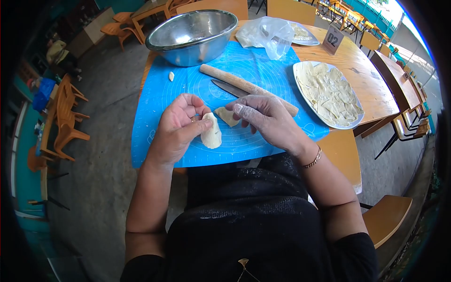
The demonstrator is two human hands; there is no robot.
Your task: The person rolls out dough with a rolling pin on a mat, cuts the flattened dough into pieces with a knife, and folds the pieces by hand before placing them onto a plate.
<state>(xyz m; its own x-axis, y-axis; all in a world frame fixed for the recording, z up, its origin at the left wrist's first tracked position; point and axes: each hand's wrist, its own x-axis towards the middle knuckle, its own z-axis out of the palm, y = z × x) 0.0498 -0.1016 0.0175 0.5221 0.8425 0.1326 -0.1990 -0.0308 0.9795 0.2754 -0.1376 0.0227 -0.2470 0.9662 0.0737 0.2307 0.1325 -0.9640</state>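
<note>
My left hand (181, 126) pinches a pale, flat oval piece of dough (211, 133) between thumb and fingers, tilted upright above the mat. To its right, my right hand (267, 115), dusted with flour, is loosely curled with its fingers apart. Its fingertips are right at the edge of a second flat dough piece (227, 117). Behind that hand lie a knife (229, 88), partly hidden by it, and a wooden rolling pin (235, 80) set diagonally. A small dough scrap (171, 76) rests on the blue mat (157, 113) at the left.
A steel bowl (195, 49) stands at the back left, beside a clear plastic bag (270, 35). On the right, a large plate (300, 89) carries overlapping flat dough pieces. Another plate (307, 41) and a "02" sign (333, 39) are farther back.
</note>
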